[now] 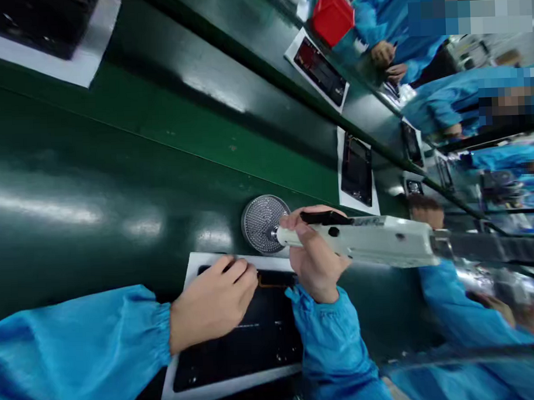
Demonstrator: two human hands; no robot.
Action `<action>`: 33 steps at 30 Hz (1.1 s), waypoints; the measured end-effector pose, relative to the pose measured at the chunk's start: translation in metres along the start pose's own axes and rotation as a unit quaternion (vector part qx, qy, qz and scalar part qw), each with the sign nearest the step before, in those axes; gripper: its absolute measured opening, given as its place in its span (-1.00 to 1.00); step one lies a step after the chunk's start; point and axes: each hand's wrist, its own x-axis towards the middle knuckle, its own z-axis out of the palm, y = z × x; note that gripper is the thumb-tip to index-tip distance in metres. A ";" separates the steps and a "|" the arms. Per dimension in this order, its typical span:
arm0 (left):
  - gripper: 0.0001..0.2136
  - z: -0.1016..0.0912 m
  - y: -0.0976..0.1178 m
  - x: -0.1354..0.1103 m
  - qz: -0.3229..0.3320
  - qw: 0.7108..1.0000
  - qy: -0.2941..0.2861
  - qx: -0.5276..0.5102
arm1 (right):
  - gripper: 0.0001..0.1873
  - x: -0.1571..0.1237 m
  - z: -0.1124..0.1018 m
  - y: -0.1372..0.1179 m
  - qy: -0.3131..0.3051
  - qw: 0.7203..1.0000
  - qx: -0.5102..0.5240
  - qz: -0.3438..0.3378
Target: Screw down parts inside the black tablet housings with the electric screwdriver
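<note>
My right hand is wrapped round a white electric screwdriver with a black lever. The tool lies nearly level, its tip over a round metal dish with a dotted, perforated-looking surface. My left hand rests on the upper left part of a black tablet-like panel, its fingers curled and their tips hidden. Whether something small is pinched there I cannot make out. Beneath the panel lies a white sheet, and an orange strip shows near the panel's top edge.
More black panels on white sheets lie along the green bench, one at the top left. A red bin stands at the far side. Co-workers in blue sleeves work across from me and close on my right.
</note>
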 end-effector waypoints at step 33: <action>-0.79 0.000 0.000 0.004 -0.015 0.999 0.043 -0.025 | -0.66 -0.047 -0.030 -0.017 -0.225 0.972 0.070 -0.027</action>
